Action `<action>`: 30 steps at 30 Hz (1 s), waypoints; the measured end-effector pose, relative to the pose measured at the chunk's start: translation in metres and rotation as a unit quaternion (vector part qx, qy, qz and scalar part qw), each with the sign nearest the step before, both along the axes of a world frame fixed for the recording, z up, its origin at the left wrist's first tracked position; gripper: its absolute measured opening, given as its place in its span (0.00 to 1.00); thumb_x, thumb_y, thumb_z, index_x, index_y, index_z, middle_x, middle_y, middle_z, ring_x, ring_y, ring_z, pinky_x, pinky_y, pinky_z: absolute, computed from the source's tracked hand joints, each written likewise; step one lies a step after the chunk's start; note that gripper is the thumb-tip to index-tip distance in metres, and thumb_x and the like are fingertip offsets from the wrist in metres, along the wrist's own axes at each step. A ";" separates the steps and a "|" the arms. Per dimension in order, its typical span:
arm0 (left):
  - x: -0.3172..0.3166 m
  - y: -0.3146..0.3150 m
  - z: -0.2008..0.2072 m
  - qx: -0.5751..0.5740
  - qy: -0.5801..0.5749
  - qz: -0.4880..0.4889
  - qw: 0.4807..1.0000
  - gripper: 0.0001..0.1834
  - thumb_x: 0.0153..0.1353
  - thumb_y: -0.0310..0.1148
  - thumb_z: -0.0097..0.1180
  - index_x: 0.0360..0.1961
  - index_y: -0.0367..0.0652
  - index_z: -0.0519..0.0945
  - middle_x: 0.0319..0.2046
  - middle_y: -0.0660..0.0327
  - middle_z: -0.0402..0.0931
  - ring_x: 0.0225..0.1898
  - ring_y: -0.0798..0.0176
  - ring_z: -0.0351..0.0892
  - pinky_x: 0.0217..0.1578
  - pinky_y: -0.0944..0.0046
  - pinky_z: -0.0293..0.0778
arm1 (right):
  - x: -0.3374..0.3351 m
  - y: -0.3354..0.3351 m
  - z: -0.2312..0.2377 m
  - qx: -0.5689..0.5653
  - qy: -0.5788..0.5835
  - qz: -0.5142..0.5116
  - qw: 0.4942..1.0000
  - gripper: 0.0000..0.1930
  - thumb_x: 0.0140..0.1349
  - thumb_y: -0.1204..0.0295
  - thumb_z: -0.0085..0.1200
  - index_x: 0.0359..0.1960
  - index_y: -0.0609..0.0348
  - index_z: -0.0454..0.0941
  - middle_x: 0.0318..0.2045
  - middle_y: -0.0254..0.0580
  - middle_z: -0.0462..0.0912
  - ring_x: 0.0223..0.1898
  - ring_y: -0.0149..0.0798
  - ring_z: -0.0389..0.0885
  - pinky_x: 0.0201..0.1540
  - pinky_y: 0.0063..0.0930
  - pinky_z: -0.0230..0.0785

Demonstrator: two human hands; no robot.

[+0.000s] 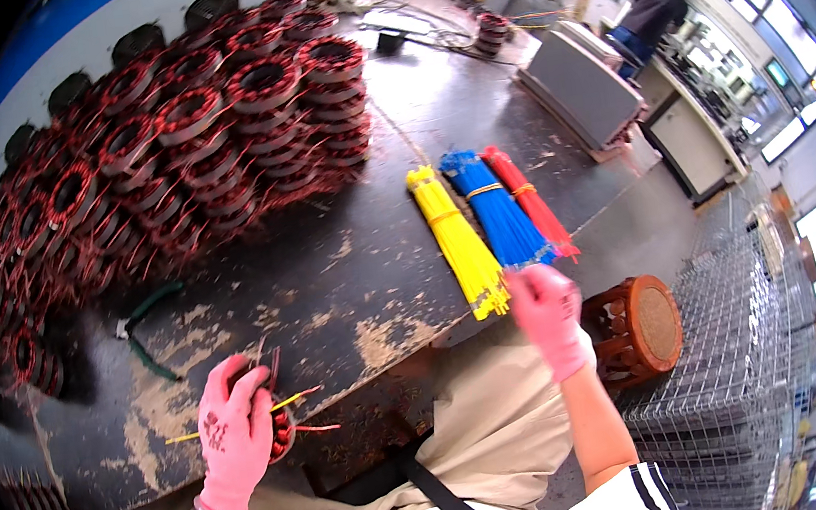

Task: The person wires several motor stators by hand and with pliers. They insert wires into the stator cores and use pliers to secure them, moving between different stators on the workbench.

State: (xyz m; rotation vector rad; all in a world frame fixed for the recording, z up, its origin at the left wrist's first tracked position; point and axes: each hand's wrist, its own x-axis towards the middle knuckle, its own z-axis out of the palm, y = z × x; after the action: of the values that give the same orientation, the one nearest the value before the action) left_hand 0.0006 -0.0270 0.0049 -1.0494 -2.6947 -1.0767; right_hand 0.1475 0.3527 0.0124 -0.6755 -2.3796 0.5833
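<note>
Presently, findings as follows.
Left hand: the left hand (235,431), in a pink glove, is clenched over a copper-wound stator coil (280,433) at the near edge of the workbench (350,272).
Coil leads: a yellow wire (289,403) and a red wire (319,427) stick out beside the glove.
Right hand: the right hand (547,308), also gloved, pinches the near tips of the blue wire bundle (498,209).
Neighbouring bundles: yellow wire bundle (459,244) to the left, red wire bundle (528,199) to the right.
Far left: stacked stator coils (214,146).
Near left: green-handled pliers (147,330).
Right of bench: wooden stool (637,324), wire mesh cage (732,359).
</note>
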 end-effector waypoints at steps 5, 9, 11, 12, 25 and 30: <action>-0.005 0.014 0.006 0.013 -0.030 -0.036 0.999 0.14 0.62 0.23 0.57 0.50 0.39 0.81 0.54 0.49 0.75 0.53 0.44 0.77 0.55 0.54 0.74 | 0.049 0.092 -0.007 -0.029 -0.231 -0.145 0.962 0.32 0.68 0.38 0.48 0.25 0.58 0.82 0.25 0.49 0.83 0.30 0.52 0.82 0.36 0.43 0.70; -0.006 0.017 0.006 0.000 -0.025 -0.047 0.999 0.13 0.64 0.24 0.55 0.50 0.39 0.81 0.54 0.49 0.75 0.54 0.45 0.77 0.55 0.54 0.74 | 0.049 0.102 -0.027 -0.249 -0.130 -0.065 0.958 0.26 0.69 0.48 0.54 0.28 0.60 0.83 0.25 0.41 0.85 0.26 0.35 0.81 0.34 0.32 0.71; -0.006 0.011 0.006 -0.002 -0.022 -0.050 0.999 0.14 0.64 0.23 0.55 0.51 0.39 0.80 0.55 0.49 0.74 0.53 0.45 0.77 0.53 0.54 0.75 | 0.043 0.092 -0.020 -0.317 -0.083 -0.049 0.943 0.20 0.69 0.56 0.58 0.27 0.62 0.82 0.24 0.32 0.84 0.25 0.25 0.78 0.30 0.26 0.69; -0.006 0.008 0.006 -0.002 -0.020 -0.048 0.999 0.15 0.64 0.23 0.55 0.52 0.38 0.79 0.55 0.49 0.74 0.53 0.45 0.77 0.53 0.54 0.75 | 0.042 0.093 -0.021 -0.311 -0.068 -0.044 0.947 0.21 0.70 0.56 0.58 0.27 0.62 0.82 0.23 0.32 0.83 0.25 0.25 0.78 0.30 0.25 0.69; 0.001 0.003 -0.009 0.089 0.036 0.095 0.991 0.20 0.61 0.14 0.49 0.54 0.36 0.70 0.52 0.46 0.70 0.50 0.42 0.75 0.52 0.50 0.73 | -0.113 -0.154 0.045 0.104 0.007 0.498 0.861 0.08 0.57 0.66 0.65 0.38 0.50 0.85 0.45 0.35 0.82 0.51 0.43 0.79 0.55 0.43 0.71; 0.001 0.002 -0.025 0.120 0.008 0.100 0.988 0.21 0.60 0.13 0.48 0.55 0.34 0.67 0.53 0.44 0.68 0.49 0.39 0.76 0.49 0.50 0.75 | -0.172 -0.186 0.019 0.273 -0.196 0.577 0.745 0.07 0.57 0.60 0.62 0.31 0.46 0.86 0.40 0.33 0.79 0.52 0.40 0.73 0.57 0.39 0.65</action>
State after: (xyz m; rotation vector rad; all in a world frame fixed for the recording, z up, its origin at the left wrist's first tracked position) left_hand 0.0016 -0.0251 -0.0202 -0.7280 -2.5097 -1.3034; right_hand -0.0249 0.1664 0.0319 1.1553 -2.9449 0.1273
